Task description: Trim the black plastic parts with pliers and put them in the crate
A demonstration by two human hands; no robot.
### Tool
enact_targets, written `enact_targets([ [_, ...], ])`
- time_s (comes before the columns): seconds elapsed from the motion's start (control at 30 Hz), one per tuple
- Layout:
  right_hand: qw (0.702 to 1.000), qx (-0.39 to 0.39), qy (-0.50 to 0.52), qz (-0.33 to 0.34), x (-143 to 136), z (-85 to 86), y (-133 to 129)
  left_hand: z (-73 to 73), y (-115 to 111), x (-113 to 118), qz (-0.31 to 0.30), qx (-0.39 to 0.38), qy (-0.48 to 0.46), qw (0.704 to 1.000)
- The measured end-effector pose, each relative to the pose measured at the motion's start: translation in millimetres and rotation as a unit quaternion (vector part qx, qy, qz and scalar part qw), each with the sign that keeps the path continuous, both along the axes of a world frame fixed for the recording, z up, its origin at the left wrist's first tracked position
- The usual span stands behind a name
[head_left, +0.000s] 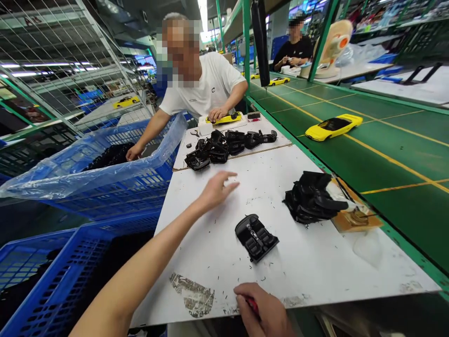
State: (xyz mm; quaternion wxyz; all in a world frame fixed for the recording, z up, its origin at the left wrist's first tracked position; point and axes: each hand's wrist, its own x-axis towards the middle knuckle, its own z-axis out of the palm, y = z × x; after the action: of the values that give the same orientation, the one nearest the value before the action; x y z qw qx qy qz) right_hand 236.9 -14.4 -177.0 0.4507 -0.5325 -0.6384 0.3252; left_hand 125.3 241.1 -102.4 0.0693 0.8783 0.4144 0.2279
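Note:
My left hand (218,188) reaches over the white table, thumb and fingers apart, with nothing in it. My right hand (264,311) is closed at the table's near edge around a red-handled tool (251,304); most of the tool is hidden in the palm. Between my hands lies a black model car interior (255,238), seat side up, touched by neither hand. A stack of similar black interior parts (310,196) stands to its right. Farther off, beyond my left hand, is a loose heap of black parts (224,145).
Small black scraps dot the white tabletop (189,257). Blue crates (140,187) line the left side. Opposite, a co-worker (217,84) holds a yellow car body (228,119) and reaches into a crate. Along the right runs a green conveyor (393,154) with a yellow model car (333,127).

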Motion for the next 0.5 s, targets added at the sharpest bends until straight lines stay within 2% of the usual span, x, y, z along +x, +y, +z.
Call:
enact_targets([
  [0.07,1.000,0.015,0.006,0.023,1.9,2.2,-0.8,-8.1,-41.0,-4.4,-0.040,-0.135,-0.025,0.990],
  [0.13,0.999,0.022,0.005,0.023,2.3,3.6,-2.0,-18.3,-74.9,-7.8,-0.050,-0.190,-0.023,0.980],
  [0.23,1.000,0.020,0.010,0.008,0.7,5.8,-3.7,-34.9,-107.5,-8.2,-0.038,-0.160,-0.029,0.986],
  [0.33,1.000,0.025,0.014,0.000,-1.3,8.7,-5.1,-46.0,-126.5,-5.3,0.000,-0.128,-0.061,0.990],
  [0.43,1.000,0.009,0.024,-0.005,-1.9,11.5,-6.9,-48.1,-145.3,-8.2,0.028,-0.148,-0.112,0.982],
  [0.5,0.999,-0.012,0.047,-0.002,-1.9,12.6,-8.2,-46.2,-160.0,-16.5,0.026,-0.164,-0.150,0.975],
])
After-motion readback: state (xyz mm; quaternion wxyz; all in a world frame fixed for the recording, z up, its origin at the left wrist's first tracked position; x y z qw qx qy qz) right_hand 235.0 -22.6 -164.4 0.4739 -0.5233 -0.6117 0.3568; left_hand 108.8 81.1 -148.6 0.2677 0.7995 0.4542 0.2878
